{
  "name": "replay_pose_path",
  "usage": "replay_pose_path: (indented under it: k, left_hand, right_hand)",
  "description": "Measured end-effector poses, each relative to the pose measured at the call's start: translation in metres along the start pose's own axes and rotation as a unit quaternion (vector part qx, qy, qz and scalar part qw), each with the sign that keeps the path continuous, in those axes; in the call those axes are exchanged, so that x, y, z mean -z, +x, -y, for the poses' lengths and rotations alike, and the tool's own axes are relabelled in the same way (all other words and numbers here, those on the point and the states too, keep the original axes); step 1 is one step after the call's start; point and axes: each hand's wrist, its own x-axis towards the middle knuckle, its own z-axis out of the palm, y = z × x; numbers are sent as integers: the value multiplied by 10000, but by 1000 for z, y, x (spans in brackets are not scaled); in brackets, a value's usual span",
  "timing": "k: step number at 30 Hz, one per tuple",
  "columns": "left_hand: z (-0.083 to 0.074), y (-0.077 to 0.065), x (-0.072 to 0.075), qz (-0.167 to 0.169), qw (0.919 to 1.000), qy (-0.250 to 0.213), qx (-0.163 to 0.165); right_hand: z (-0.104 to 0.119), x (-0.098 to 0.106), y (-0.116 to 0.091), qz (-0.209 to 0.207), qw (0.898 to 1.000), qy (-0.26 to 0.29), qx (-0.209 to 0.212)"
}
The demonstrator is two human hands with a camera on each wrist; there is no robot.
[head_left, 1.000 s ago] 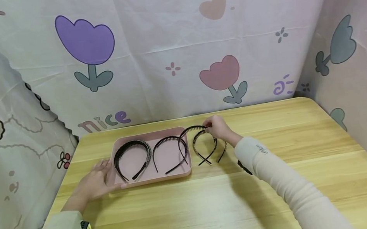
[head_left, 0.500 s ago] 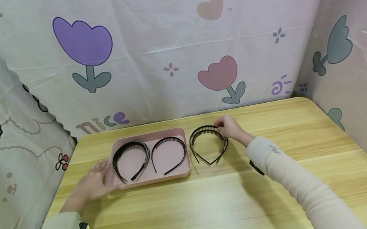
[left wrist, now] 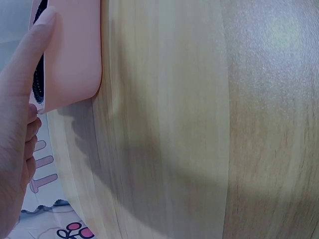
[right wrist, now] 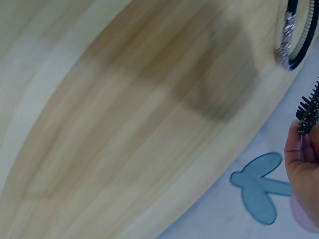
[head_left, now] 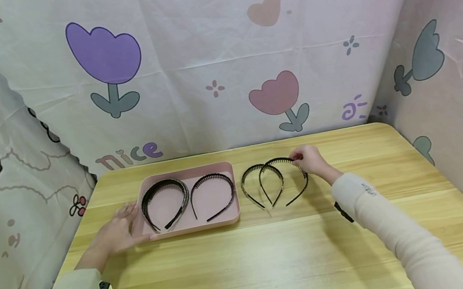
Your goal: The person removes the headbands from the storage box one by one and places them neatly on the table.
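At the tray's left end, my left hand (head_left: 116, 232) holds the pink tray (head_left: 194, 228). In the left wrist view its thumb (left wrist: 37, 42) lies over the rim against the outer wall, with the other fingers curled at the corner. My right hand (head_left: 311, 159) pinches a black toothed headband (head_left: 278, 159) near its top; sparkly stones (right wrist: 309, 117) show on it in the right wrist view. Just left of that hand, another toothed headband (head_left: 243, 186) lies on the table, partly overlapped by the held one.
Inside the tray, several black headbands (head_left: 155, 187) lie nested at the left and a single toothed headband (head_left: 233, 191) at the right. The wooden table (head_left: 249, 270) ends at a patterned cloth backdrop (head_left: 205, 118) behind, with more cloth at both sides.
My right hand has moved right with the pinched headband, from over the tray's right edge past the headband on the table. The left hand has stayed at the tray.
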Motion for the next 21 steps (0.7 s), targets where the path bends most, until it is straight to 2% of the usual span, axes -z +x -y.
replay_pose_path:
  k: [13,21]
  left_hand:
    - [2,0,-3,29,10000,19,52]
    - [2,0,-3,-31,10000,21,65]
  right_hand:
    - [-38,18,-11,-82,9995,-276,120]
    - [-58,24,-15,-189,9993,-335,24]
